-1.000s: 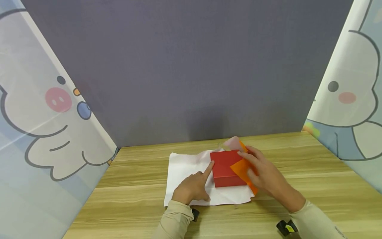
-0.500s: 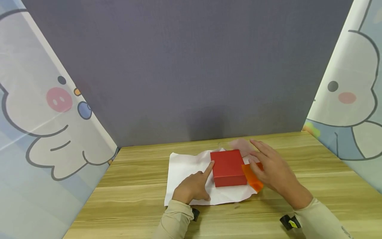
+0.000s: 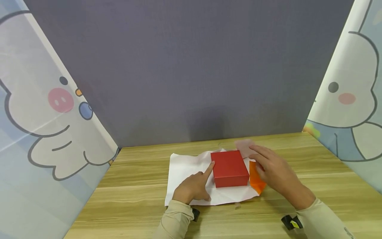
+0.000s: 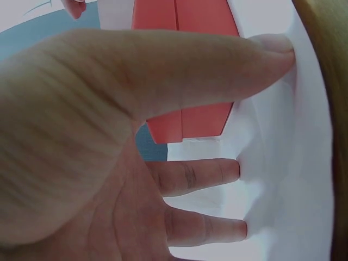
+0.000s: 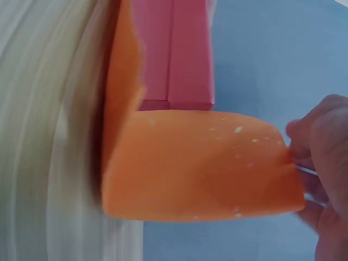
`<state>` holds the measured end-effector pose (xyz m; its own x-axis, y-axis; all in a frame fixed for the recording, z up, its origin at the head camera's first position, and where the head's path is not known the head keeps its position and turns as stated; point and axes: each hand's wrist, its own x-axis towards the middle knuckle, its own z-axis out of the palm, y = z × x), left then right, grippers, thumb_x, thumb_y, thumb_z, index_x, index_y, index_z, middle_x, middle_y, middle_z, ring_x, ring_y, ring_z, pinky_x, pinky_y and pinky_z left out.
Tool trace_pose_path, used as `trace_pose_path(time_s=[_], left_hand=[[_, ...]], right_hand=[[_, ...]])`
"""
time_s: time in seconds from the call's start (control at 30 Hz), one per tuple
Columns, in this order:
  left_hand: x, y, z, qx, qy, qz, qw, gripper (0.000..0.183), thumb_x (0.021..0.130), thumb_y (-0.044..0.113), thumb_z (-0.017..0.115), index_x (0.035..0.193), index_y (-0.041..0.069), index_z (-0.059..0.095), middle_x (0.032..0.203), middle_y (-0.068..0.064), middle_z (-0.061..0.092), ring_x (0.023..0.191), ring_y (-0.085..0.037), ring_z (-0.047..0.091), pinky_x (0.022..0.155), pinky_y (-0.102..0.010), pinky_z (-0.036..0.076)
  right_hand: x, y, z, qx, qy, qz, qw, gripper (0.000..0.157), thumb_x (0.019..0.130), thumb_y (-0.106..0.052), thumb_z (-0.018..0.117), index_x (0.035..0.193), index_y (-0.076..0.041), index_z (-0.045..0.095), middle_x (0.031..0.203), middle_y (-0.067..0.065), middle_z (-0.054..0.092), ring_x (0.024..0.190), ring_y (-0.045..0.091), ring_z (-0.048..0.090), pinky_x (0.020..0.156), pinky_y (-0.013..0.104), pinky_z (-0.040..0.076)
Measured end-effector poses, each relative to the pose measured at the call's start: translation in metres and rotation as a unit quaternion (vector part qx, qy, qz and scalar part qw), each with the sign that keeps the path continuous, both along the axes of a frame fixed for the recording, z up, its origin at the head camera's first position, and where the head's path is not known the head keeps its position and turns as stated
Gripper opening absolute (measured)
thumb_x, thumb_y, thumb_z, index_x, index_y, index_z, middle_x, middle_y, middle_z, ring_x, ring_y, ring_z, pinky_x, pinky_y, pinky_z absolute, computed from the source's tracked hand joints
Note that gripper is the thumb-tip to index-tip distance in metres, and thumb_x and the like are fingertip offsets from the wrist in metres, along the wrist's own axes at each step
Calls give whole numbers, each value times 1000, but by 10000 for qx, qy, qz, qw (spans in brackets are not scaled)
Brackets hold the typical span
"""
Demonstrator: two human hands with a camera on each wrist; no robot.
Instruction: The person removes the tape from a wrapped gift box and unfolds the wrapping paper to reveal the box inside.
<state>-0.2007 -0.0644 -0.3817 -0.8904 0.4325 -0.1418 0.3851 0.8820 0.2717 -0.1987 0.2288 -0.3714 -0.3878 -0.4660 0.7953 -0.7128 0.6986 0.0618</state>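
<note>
A red box point(image 3: 229, 167) sits on a sheet of wrapping paper point(image 3: 179, 176), white on the inner face and orange on the other. My left hand point(image 3: 192, 189) rests on the paper left of the box, index fingertip against the box's top left edge, thumb and other fingers spread on the white face. Right of the box, the paper's end is bent upward as an orange flap point(image 5: 201, 168). My right hand point(image 3: 276, 169) pinches this flap's upper edge at the fingertips, best seen in the right wrist view. Part of the flap is hidden behind that hand in the head view.
The wooden table point(image 3: 134, 179) ends at a grey back panel point(image 3: 194, 73). Cartoon-printed side panels point(image 3: 59, 132) flank it. A pale pink paper flap point(image 3: 244, 147) stands behind the box's right corner. A small clear strip point(image 3: 237, 205) sticks out at the paper's front edge.
The right hand has moved right, and the orange flap has come off the box top to stand beside it. The box is fully uncovered on top. The left hand has stayed put.
</note>
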Motion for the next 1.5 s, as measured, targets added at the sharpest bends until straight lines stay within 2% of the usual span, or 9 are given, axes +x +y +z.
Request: trace_pose_path(time_s=[0.1, 0.2, 0.37, 0.5, 0.63, 0.97, 1.2, 1.33, 1.5], left_hand=[[0, -1, -1, 11, 9, -3, 10000, 128, 68, 23, 93, 161, 40, 7, 118, -9, 62, 79, -18, 60, 74, -36, 52], [0, -2, -2, 35, -25, 5, 10000, 128, 68, 22, 93, 161, 39, 6, 117, -9, 62, 80, -18, 60, 74, -37, 52], [0, -3, -4, 82, -65, -1, 9999, 128, 68, 21, 93, 161, 39, 6, 115, -9, 62, 77, -17, 59, 73, -36, 51], [-1, -4, -5, 83, -40, -16, 10000, 128, 68, 21, 92, 161, 39, 6, 113, -8, 62, 76, -16, 58, 72, -35, 51], [-1, -3, -5, 69, -25, -22, 10000, 128, 68, 21, 92, 161, 39, 6, 112, -8, 62, 77, -17, 59, 73, -36, 51], [-1, -2, -3, 41, -17, -52, 10000, 128, 68, 22, 92, 161, 39, 5, 110, -7, 62, 77, -16, 59, 74, -35, 51], [0, -2, 1, 27, 25, -10, 10000, 126, 67, 23, 92, 161, 40, 8, 111, -6, 62, 82, -17, 61, 77, -35, 52], [0, -1, 2, 23, 20, -14, 10000, 127, 67, 24, 92, 161, 40, 8, 113, -7, 62, 83, -17, 62, 78, -36, 52], [-1, -3, 3, -8, 43, -19, 10000, 127, 67, 25, 93, 162, 34, 9, 123, -8, 62, 91, -20, 64, 80, -36, 52]], right_hand=[[2, 1, 3, -78, -187, -315, 9993, 24, 75, 1, 66, 98, 1, 71, 118, 19, 67, 106, 38, 64, 86, 43, 53], [6, 2, 7, -216, -606, -800, 9947, 20, 78, -4, 70, 98, 0, 72, 114, 19, 68, 103, 39, 65, 81, 53, 54], [13, 5, 12, -341, -1484, -1631, 9748, 18, 87, -15, 67, 99, -2, 72, 112, 16, 70, 88, 32, 69, 73, 52, 56], [15, 9, 13, -235, -1925, -2024, 9599, 21, 88, -15, 64, 101, -1, 70, 108, 17, 70, 79, 32, 68, 67, 51, 54], [15, 14, 10, -19, -2409, -2318, 9425, 26, 88, -17, 64, 106, 2, 69, 106, 21, 69, 84, 39, 67, 69, 54, 53], [11, 39, 4, 455, -3330, -2716, 9018, 32, 83, -14, 69, 108, 5, 65, 87, 16, 67, 77, 36, 64, 58, 52, 50], [7, 46, -2, 1164, -3892, -2941, 8652, 47, 77, -26, 79, 112, 1, 63, 84, 13, 62, 73, 35, 62, 55, 52, 47], [4, 47, -10, 1433, -4119, -2799, 8553, 67, 73, -37, 85, 121, 2, 60, 95, 22, 58, 84, 44, 60, 64, 59, 49], [1, 57, -19, 1372, -4461, -2375, 8519, 87, 71, -46, 87, 133, 6, 54, 130, 44, 44, 113, 63, 47, 82, 71, 44]])
